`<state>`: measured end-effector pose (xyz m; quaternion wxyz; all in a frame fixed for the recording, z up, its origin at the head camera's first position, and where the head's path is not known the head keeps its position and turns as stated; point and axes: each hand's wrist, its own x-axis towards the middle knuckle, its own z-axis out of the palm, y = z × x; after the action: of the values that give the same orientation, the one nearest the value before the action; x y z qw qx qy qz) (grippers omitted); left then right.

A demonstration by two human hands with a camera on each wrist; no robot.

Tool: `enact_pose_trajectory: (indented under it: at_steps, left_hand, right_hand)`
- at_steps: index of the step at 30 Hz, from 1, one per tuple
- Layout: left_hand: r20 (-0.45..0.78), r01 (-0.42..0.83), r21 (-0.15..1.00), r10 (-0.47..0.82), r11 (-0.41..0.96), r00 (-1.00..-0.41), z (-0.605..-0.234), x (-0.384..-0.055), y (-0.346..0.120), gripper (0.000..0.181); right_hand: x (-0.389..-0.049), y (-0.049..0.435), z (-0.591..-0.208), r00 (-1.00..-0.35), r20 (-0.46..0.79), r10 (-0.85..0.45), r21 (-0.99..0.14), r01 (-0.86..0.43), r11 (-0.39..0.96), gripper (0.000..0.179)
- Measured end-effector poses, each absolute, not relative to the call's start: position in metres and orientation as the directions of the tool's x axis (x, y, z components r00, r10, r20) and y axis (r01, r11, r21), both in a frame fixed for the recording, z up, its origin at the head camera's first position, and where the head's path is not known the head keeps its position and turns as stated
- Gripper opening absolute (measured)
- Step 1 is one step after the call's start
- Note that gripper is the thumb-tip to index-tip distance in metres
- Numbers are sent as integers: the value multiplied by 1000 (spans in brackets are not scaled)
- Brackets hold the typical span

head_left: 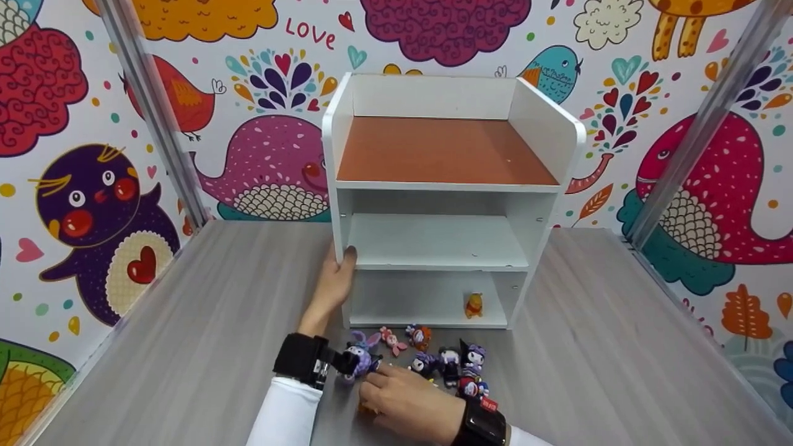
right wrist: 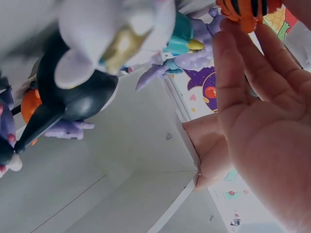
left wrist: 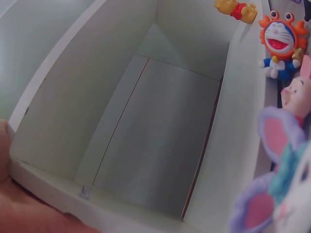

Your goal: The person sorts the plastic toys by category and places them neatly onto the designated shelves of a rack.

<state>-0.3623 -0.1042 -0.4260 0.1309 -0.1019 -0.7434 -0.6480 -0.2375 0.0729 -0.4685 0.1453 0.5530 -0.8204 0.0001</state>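
My left hand (head_left: 334, 282) grips the left side panel of a small white shelf unit (head_left: 433, 241), the thumb on its front edge. In the left wrist view part of that hand shows at the lower left. My right hand (head_left: 412, 399) is low over a group of toy figurines in front of the unit. An orange figurine with black stripes (right wrist: 248, 12) sits between its thumb and fingers in the right wrist view; in the head view the hand mostly hides it. A purple long-eared figurine (head_left: 360, 356) stands just beyond the right fingertips.
On the bottom shelf stands a yellow bear figurine (head_left: 474, 305). A pink piglet figurine (head_left: 393, 341), an orange crab-hooded figurine (head_left: 419, 336) and several dark-and-purple figurines (head_left: 473, 358) lie on the grey floor (head_left: 607, 347). Patterned walls (head_left: 272, 167) enclose the back and sides.
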Motion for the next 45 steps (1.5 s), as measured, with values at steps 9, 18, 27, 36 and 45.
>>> enact_pose_trajectory:
  at_steps: [9,18,27,36,45]
  left_hand:
    - [352,347,928,-12,134,-936,-429,-365,-105,61]
    - [352,347,928,-11,132,-936,-428,-365,-105,61]
    - [353,349,925,0,148,-936,-428,-366,-104,61]
    - [348,344,930,-6,132,-937,-426,-364,-103,60]
    - [341,335,932,-21,136,-940,-427,-365,-103,60]
  right_hand:
    - [-235,72,-467,-364,220,-905,80,-918,388,12]
    - [-236,74,-466,-362,107,-926,44,-929,368,5]
    - [-247,87,-446,-400,321,-858,-78,-914,397,16]
    - [-261,107,-427,-486,421,-766,-255,-874,414,26]
    - [-265,112,-423,-516,468,-718,-348,-854,388,23]
